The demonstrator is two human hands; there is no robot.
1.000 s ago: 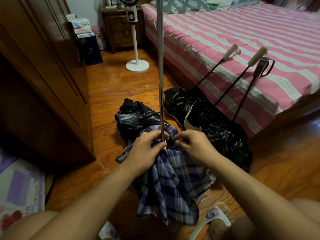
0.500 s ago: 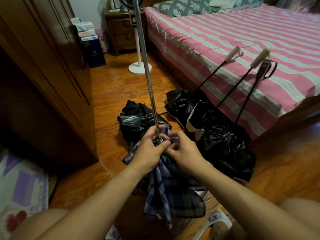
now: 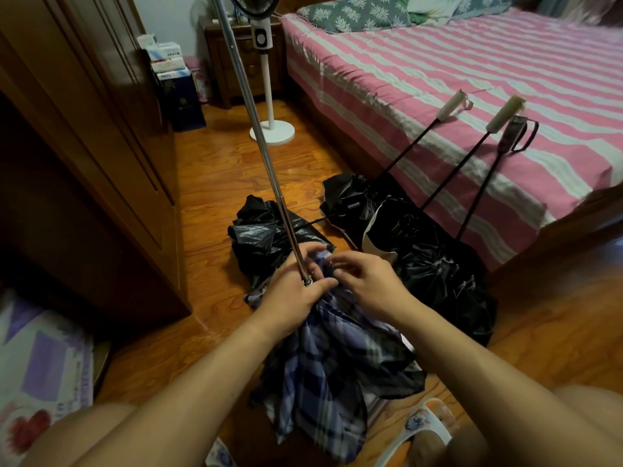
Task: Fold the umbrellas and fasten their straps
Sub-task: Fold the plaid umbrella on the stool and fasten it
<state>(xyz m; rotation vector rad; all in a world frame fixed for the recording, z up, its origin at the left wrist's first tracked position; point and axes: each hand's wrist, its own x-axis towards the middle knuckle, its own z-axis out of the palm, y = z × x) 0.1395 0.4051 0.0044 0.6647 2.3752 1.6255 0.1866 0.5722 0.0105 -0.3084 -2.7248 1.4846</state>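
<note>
A blue plaid umbrella (image 3: pixel 323 372) hangs collapsed between my knees, its silver shaft (image 3: pixel 256 129) slanting up to the top left. My left hand (image 3: pixel 296 291) grips the bunched canopy around the base of the shaft. My right hand (image 3: pixel 367 281) pinches a fold of the plaid cloth just right of the shaft. Three black umbrellas (image 3: pixel 435 271) lie collapsed on the floor beyond, their long handles leaning on the bed. A fourth black umbrella (image 3: pixel 266 237) lies crumpled behind my left hand.
A bed with a pink striped cover (image 3: pixel 472 96) fills the right. A wooden wardrobe (image 3: pixel 84 136) stands on the left. A white pedestal fan (image 3: pixel 269 96) and a nightstand (image 3: pixel 236 62) stand at the back. My slippered foot (image 3: pixel 421 429) is at the bottom.
The silver shaft has tilted from upright toward the left. My right hand has shifted slightly on the plaid cloth, and the canopy is gathered tighter.
</note>
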